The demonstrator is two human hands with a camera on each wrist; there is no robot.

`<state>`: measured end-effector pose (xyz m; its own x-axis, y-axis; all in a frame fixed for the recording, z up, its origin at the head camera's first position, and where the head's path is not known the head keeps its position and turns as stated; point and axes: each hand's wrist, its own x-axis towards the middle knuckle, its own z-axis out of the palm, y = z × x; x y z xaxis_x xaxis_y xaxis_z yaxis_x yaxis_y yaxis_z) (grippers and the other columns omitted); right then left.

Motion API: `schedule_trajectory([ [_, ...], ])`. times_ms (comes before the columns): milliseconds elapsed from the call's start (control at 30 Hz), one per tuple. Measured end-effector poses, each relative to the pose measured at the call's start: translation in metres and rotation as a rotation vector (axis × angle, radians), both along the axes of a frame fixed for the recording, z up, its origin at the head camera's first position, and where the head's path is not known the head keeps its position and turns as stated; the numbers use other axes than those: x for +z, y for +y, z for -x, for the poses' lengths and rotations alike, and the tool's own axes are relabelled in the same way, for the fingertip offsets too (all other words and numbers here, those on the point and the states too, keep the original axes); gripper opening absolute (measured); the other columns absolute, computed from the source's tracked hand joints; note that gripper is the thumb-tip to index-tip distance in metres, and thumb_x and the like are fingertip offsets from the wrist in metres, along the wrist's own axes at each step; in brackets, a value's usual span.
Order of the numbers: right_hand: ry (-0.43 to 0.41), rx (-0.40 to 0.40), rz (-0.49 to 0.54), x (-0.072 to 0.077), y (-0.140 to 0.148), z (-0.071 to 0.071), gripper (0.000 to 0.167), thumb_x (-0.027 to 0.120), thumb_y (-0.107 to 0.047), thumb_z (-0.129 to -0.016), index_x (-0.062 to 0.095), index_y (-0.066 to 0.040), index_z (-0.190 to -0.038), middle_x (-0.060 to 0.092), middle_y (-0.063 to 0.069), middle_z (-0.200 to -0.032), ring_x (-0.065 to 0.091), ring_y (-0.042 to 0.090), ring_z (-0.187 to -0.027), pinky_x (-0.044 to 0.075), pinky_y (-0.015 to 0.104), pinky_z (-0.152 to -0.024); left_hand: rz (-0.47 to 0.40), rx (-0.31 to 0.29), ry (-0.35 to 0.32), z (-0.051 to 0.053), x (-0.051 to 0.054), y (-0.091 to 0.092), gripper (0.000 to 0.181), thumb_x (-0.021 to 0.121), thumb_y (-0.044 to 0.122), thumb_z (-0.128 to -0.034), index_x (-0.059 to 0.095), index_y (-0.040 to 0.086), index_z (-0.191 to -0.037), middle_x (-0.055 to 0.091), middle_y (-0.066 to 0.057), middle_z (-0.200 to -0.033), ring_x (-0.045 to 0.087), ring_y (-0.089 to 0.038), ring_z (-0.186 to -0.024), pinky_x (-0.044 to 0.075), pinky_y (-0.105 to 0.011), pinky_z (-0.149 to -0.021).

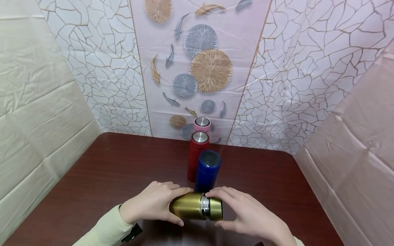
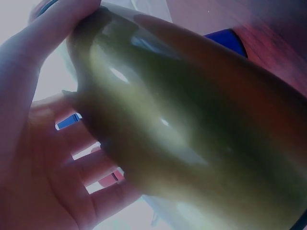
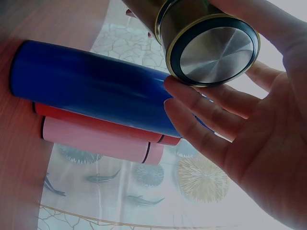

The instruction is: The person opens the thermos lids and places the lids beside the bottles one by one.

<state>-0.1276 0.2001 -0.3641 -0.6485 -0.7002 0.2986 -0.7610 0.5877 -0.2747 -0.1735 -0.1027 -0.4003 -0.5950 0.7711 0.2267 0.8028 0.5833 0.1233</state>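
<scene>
A gold flask lies sideways between the two hands, its gold lid towards the right with a silver neck band showing beside it. The left hand grips the body near its base, thumb below and fingers over the top. At the lid end, the right hand holds the lid between thumb and fingers. In the right wrist view the lid's round metal top faces the palm. The left wrist view shows the gold body large against the left hand.
Just behind the gold flask stands a blue flask. Behind it are a red flask and a pink flask, all upright on the dark red table. Patterned cloth hangs at the back, with plain cloth at both sides.
</scene>
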Motion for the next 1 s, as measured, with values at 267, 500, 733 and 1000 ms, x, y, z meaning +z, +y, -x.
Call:
schedule_trajectory([
  [267, 0.077, 0.067, -0.01, 0.0025, 0.0033, -0.0022, 0.075, 0.087, -0.028, -0.077, 0.05, -0.031, -0.142, 0.053, -0.014, -0.139, 0.055, 0.008, -0.123, 0.053, 0.038, -0.092, -0.008, -0.007, 0.003, -0.003, 0.0008, 0.0001, 0.083, 0.076, 0.074, -0.07, 0.06, 0.028, -0.138, 0.066, 0.012, -0.102, 0.059, -0.005, -0.086, 0.045, -0.025, -0.059],
  [500, 0.104, 0.094, -0.027, -0.0008, 0.0026, -0.0016, 0.079, 0.088, -0.021, -0.075, 0.049, -0.03, -0.143, 0.049, -0.009, -0.145, 0.052, 0.01, -0.126, 0.053, 0.038, -0.091, -0.009, -0.007, 0.002, -0.0032, -0.0006, -0.0011, 0.082, 0.077, 0.072, -0.0699, 0.06, 0.027, -0.137, 0.066, 0.011, -0.102, 0.059, -0.006, -0.085, 0.045, -0.025, -0.058],
  [733, 0.144, 0.145, -0.005, 0.0001, 0.0024, 0.0004, 0.079, 0.089, -0.014, -0.074, 0.051, -0.03, -0.142, 0.047, -0.008, -0.148, 0.052, 0.012, -0.125, 0.053, 0.037, -0.09, -0.005, -0.013, -0.009, 0.0001, -0.0018, -0.0005, 0.082, 0.077, 0.071, -0.0709, 0.059, 0.027, -0.137, 0.065, 0.011, -0.1, 0.057, -0.005, -0.082, 0.042, -0.024, -0.057],
  [1000, 0.162, 0.195, 0.009, -0.0017, 0.0005, 0.0037, 0.079, 0.087, -0.005, -0.072, 0.053, -0.029, -0.14, 0.049, -0.002, -0.148, 0.049, 0.017, -0.129, 0.051, 0.04, -0.095, 0.002, -0.013, -0.012, -0.0006, -0.0023, -0.0017, 0.082, 0.077, 0.071, -0.0705, 0.06, 0.028, -0.137, 0.066, 0.011, -0.104, 0.06, -0.006, -0.087, 0.046, -0.025, -0.06],
])
